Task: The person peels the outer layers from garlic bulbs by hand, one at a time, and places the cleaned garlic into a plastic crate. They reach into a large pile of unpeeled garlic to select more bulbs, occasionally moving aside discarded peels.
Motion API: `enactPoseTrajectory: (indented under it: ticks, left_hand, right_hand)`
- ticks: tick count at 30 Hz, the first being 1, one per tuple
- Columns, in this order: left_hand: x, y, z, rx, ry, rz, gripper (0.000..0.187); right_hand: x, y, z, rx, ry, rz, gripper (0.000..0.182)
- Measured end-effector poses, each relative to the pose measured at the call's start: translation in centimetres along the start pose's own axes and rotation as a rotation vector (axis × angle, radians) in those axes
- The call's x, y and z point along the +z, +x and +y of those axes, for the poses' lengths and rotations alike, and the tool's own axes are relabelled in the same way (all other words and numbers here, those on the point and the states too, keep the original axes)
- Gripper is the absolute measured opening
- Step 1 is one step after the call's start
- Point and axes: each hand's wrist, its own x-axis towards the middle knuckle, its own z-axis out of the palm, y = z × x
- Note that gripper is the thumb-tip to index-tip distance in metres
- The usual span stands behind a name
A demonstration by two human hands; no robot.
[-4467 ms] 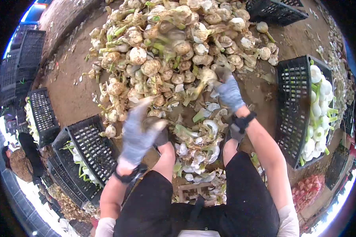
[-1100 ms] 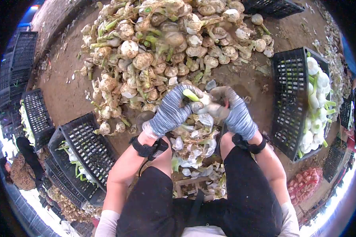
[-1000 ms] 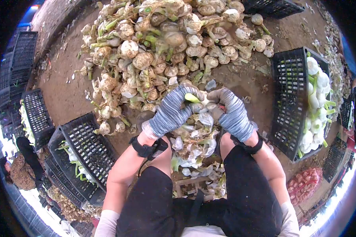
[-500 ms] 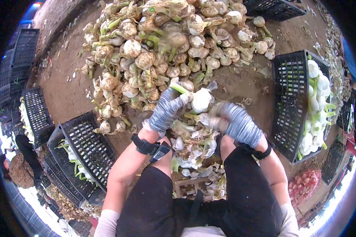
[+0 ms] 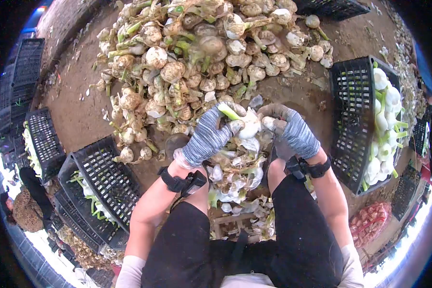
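One garlic bulb (image 5: 250, 126), clamped near its stem (image 5: 229, 112) in the left hand (image 5: 209, 134), right hand (image 5: 296, 130) at its side, grip unclear from here, probably wants steady, light pressure.

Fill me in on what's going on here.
A gloved person handles a white garlic bulb: the left hand holds it near its green stem, the right hand is at its other side. Loose skins lie below, a pile of dirtier garlic lies ahead, and a crate on the right holds white bulbs.
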Motion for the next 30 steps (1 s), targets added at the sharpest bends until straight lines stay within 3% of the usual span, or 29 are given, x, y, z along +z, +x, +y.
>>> enactPoseTrajectory:
  ticks: [3,5,7,12,13,14,16,17,18,20,22,23,24,26,27,28,30]
  left_hand:
    - [0.1,0.1,-0.3,0.046,0.045,0.007,0.02]
    - [0.2,0.0,0.0,0.086,0.158,0.002,0.019]
    - [0.1,0.1,0.0,0.126,0.272,-0.007,0.02]
    - [-1.3,0.4,-0.7,0.189,-0.03,-0.086,0.017]
    - [-1.5,0.2,0.2,-0.051,-0.15,-0.085,0.022]
    - [-1.3,0.1,0.5,-0.049,-0.151,-0.084,0.022]
    - [-1.1,0.0,0.7,-0.24,-0.658,-0.002,0.025]
    - [-1.1,0.0,0.1,-0.293,-0.76,0.048,0.03]
    - [-1.2,0.1,-0.5,-0.292,-0.76,0.049,0.03]
    - [-1.4,0.2,-1.8,-0.301,-0.931,0.032,0.033]
    - [-1.5,0.3,-2.4,-0.298,-0.928,0.051,0.035]
    - [-1.6,0.3,-2.6,-0.32,-0.933,0.037,0.033]
    - [-1.6,0.4,-2.8,-0.343,-0.938,0.021,0.032]
    - [-1.7,0.4,-3.4,-0.397,-0.972,-0.001,0.03]
    - [-1.8,0.4,-3.7,-0.453,-1.005,-0.022,0.028]
    - [-1.9,0.3,-4.0,-0.458,-1.004,-0.022,0.028]
    - [-2.3,0.4,-4.5,-0.646,-1.157,0.045,0.026]
  right_hand:
    - [1.1,-0.2,-0.1,0.018,-0.004,0.151,0.028]
    - [1.7,0.1,0.8,-0.344,-0.458,0.286,0.025]
    - [2.1,0.1,0.2,-0.329,-0.517,0.277,0.024]
    - [1.5,0.7,0.8,-0.223,-0.415,0.342,0.021]
    - [1.1,0.9,1.9,-0.229,-0.382,0.326,0.023]
    - [0.8,1.1,2.7,-0.235,-0.349,0.31,0.025]
    - [1.1,0.2,4.0,-0.323,-0.46,0.039,0.03]
    - [1.0,-0.3,5.2,-0.219,-0.526,-0.125,0.034]
    - [0.2,-0.9,5.7,-0.316,-0.759,-0.43,0.036]
    - [0.9,-1.9,3.8,-0.31,-0.911,-0.309,0.036]
    - [0.1,-1.2,2.2,-0.293,-0.975,-0.044,0.035]
    - [0.2,-1.3,1.8,-0.354,-0.664,0.159,0.035]
    - [0.7,-1.1,1.3,-0.354,-0.664,0.16,0.035]
    - [1.6,-0.1,0.1,-0.536,-0.495,0.316,0.035]
    - [1.0,0.4,-0.6,-0.738,-0.836,0.264,0.03]
    - [1.1,0.3,-0.4,-0.735,-0.833,0.267,0.03]
    - [1.3,0.2,-0.1,-0.349,-0.75,0.18,0.025]
